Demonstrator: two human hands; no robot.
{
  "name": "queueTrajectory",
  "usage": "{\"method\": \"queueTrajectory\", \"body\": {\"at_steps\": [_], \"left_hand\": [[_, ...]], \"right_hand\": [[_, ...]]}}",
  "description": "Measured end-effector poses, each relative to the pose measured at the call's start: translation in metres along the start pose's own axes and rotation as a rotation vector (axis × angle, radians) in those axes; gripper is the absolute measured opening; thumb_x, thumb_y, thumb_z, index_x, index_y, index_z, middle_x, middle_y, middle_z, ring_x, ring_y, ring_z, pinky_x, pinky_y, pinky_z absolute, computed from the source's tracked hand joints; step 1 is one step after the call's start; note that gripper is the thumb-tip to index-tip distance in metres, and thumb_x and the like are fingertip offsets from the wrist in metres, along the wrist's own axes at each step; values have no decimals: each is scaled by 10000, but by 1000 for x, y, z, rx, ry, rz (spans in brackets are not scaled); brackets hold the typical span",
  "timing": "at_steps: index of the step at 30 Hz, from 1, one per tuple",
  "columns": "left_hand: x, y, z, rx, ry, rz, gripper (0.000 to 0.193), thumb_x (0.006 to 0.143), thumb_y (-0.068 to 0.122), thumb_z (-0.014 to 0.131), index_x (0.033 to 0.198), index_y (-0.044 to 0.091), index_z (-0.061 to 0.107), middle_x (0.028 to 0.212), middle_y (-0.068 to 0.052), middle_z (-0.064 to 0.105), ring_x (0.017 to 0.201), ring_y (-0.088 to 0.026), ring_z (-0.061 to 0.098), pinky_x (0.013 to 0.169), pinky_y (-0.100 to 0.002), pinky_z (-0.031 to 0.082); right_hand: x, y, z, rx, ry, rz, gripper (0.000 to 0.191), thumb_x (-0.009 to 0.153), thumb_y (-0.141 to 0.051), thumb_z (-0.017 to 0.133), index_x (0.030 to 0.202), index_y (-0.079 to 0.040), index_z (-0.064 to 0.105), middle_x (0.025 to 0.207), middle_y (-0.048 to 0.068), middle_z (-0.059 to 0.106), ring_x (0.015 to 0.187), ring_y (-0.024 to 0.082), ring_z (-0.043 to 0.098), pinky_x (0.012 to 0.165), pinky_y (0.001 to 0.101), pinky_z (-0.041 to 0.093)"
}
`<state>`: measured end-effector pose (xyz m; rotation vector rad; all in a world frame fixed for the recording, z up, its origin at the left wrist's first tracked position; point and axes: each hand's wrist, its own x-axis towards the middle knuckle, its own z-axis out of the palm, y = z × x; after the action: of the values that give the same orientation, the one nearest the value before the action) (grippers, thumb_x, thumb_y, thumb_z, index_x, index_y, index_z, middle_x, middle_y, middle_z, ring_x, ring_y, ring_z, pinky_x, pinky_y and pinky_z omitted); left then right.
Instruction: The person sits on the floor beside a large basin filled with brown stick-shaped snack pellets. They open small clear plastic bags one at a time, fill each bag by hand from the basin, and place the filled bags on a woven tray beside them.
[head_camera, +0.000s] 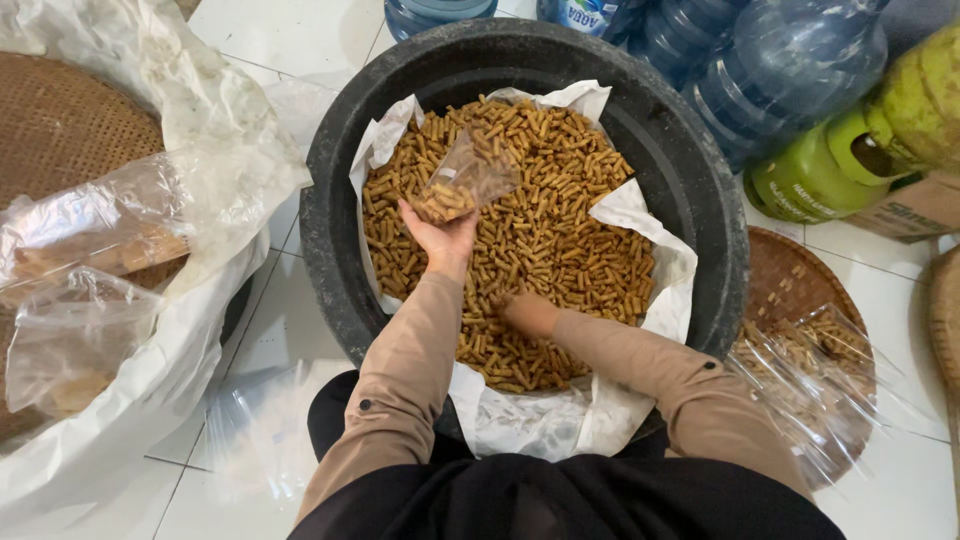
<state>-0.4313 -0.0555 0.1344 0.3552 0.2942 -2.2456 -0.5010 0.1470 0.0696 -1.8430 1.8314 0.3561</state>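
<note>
A big black tub (690, 170), lined with white paper, is heaped with short golden-brown snack sticks (560, 230). My left hand (440, 238) holds up a small clear plastic bag (470, 175) partly filled with the sticks, above the left side of the heap. My right hand (522, 312) is dug into the sticks near the tub's front, its fingers buried and hidden. Both arms wear tan sleeves.
At left, a woven tray (60, 120) under white plastic sheeting carries filled clear bags (95, 225). At right, a round woven tray (790, 275) holds a stack of empty clear bags (830, 385). Blue water jugs (790, 70) and a green gas cylinder (820, 175) stand behind. White tiled floor.
</note>
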Motion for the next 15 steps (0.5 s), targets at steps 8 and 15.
{"method": "queueTrajectory", "body": {"at_steps": [8,15], "left_hand": [[-6,-8,-5,75,18,-40,869,944,710,428,1555,96,375,1557,-163,419,1409,-381,431,1158,-599,368],[-22,-19,2,181,83,-118,838,947,694,415,1519,81,405,1496,-178,451,1349,-370,467,1123,-573,420]], "right_hand": [[-91,72,-157,993,245,-2,126,842,21,680,966,0,690,854,96,732,746,151,714,673,302,579],[-136,17,-292,911,611,-324,161,900,46,728,1045,10,669,1126,53,658,913,137,685,782,279,579]]}}
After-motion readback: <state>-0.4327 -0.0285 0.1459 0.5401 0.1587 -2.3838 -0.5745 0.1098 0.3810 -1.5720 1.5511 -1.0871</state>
